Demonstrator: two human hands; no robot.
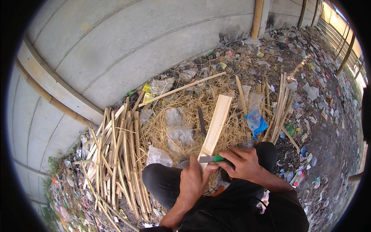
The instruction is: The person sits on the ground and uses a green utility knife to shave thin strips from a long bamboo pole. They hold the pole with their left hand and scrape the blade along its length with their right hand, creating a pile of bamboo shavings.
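Observation:
A wide, pale split bamboo slat (216, 124) slants up and away from between my knees. My left hand (191, 179) is closed around its near end, the thumb pointing toward the knife. In my right hand (244, 165) is a knife (219, 158) with a green handle, its grey blade lying across the slat close to my left fingers. The slat's lowest end is hidden behind my hands. Beyond them, a dark, flat blade-like piece (201, 120) lies on a bed of shavings (154, 129), left of the slat.
A heap of thin bamboo strips (116, 162) lies at my left, and a smaller bundle (281, 108) at the right. One long strip (185, 89) crosses the far shavings. A grey stone block (178, 129), a blue plastic bag (257, 121) and litter surround me. A concrete wall (135, 42) stands behind.

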